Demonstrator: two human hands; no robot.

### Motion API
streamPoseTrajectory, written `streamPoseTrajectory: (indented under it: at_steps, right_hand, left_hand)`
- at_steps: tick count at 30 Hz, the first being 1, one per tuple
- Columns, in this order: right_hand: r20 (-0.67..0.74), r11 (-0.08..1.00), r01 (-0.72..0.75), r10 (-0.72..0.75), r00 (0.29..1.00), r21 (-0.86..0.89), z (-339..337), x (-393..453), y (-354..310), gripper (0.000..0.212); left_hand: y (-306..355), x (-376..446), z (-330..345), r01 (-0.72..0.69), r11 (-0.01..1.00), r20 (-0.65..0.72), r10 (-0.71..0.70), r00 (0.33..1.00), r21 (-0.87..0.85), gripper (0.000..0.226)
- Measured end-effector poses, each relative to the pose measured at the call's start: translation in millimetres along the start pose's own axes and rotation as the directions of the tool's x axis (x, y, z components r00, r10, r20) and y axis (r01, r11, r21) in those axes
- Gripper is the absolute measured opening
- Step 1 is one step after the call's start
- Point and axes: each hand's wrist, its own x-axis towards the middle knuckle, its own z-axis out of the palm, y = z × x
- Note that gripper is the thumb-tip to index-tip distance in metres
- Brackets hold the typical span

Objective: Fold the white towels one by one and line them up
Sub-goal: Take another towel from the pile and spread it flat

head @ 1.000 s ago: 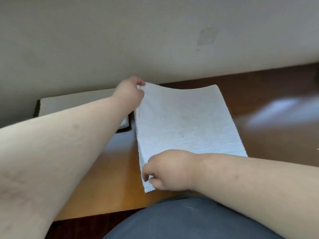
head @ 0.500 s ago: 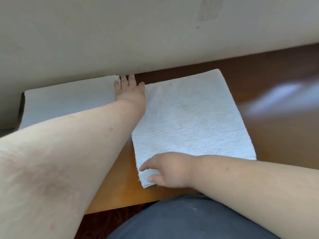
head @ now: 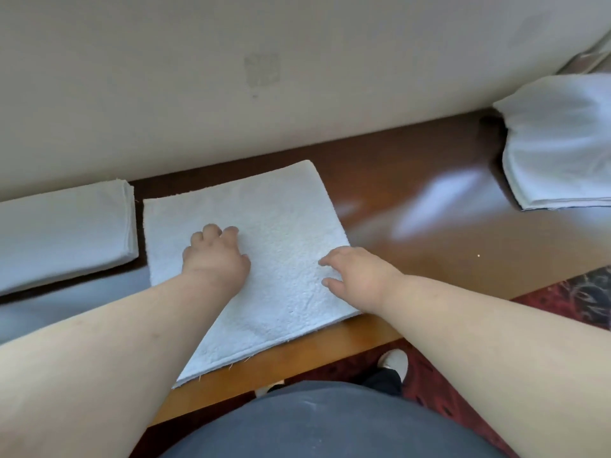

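The towel (head: 264,246) lies flat mid-frame on the table (head: 413,226), its long axis running from the wall toward the person. Both hands rest on top: the left hand (head: 216,259) at centre with fingers loosely curled, the right hand (head: 353,269) at the right edge, fingers spread. The folded towel (head: 62,233) sits just beside it at left, the pile (head: 562,143) well apart at upper right, nearer the right hand.
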Motion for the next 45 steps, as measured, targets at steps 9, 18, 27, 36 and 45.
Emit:
streamPoseTrajectory:
  at_steps: [9,18,27,36,45]
  right_hand:
    - [-0.016,0.905,0.288,-0.308,0.951,-0.312,-105.6,149.4,3.6,0.050]
    - [0.091,0.838,0.223,-0.205,0.974,-0.498,-85.7,155.1,68.2,0.080]
    - [-0.004,0.898,-0.107,0.116,0.993,-0.426,-58.1,40.6,134.9,0.098]
    - [0.224,0.889,0.071,0.037,0.974,-0.453,-27.5,-48.3,127.5,0.084]
    - [-0.029,0.946,0.234,-0.246,0.969,-0.226,-17.2,-45.8,106.8,0.053]
  left_hand:
    - [119.1,-73.8,19.0,-0.024,0.946,0.013,0.029,0.999,-0.322,0.050]
    - [171.9,-83.4,47.8,0.158,0.979,0.170,-0.135,0.976,-0.127,0.061]
    - [169.2,-77.3,25.9,0.113,0.993,0.121,-0.114,0.986,0.017,0.053]
    - [127.2,-113.9,41.0,0.077,0.997,0.142,-0.077,0.987,0.004,0.048]
    - [124.0,-127.9,29.2,-0.084,0.996,0.069,0.086,0.994,-0.029,0.055]
